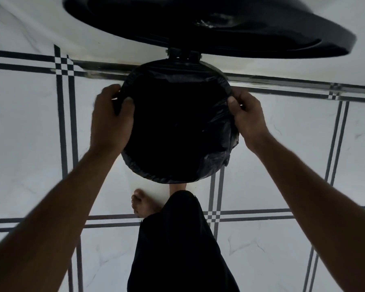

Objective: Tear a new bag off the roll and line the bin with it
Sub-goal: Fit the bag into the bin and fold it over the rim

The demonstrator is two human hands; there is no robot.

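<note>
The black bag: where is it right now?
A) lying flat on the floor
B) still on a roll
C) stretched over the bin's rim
C: the black bag is folded over the bin's round rim, with the left hand and right hand gripping it at opposite sides.

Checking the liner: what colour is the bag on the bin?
Black bag, seen clearest in the head view.

Dim light falls on a white marbled tile floor [30, 133] crossed by paired dark lines with small checkered crossings [64, 65].

bare forearms [51, 207], black trousers [177, 239], barefoot.
</note>
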